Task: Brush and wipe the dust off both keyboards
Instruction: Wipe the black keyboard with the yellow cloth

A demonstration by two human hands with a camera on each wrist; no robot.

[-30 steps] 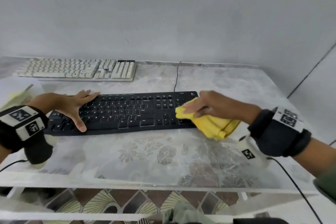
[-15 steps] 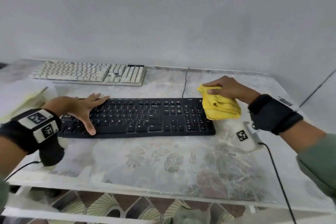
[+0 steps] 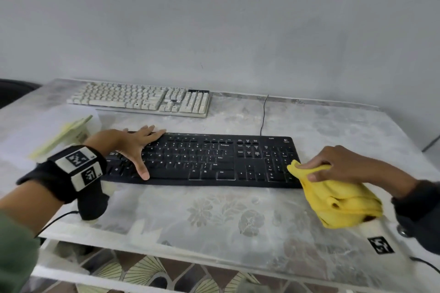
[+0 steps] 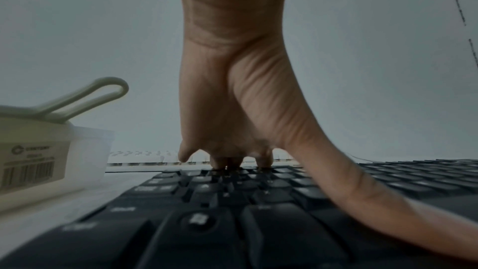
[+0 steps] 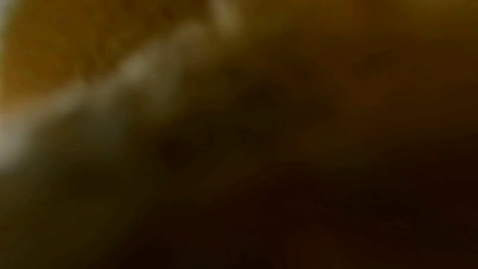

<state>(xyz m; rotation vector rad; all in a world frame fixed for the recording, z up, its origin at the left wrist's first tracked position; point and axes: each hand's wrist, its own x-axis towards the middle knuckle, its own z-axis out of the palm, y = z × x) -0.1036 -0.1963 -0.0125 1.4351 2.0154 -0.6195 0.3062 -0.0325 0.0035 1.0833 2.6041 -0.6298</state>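
Yellow cloth (image 3: 342,200) now at keyboard's (image 3: 204,159) near-right corner

The black keyboard (image 3: 202,160) is lying flat along the middle of the tabletop, its cable running toward the wall; the bunched yellow cloth (image 3: 338,197) is resting at its right end, one corner overlapping the number-pad edge; the white keyboard (image 3: 142,98) is sitting well behind, near the wall, roughly parallel to the black one, its keys looking dusty.
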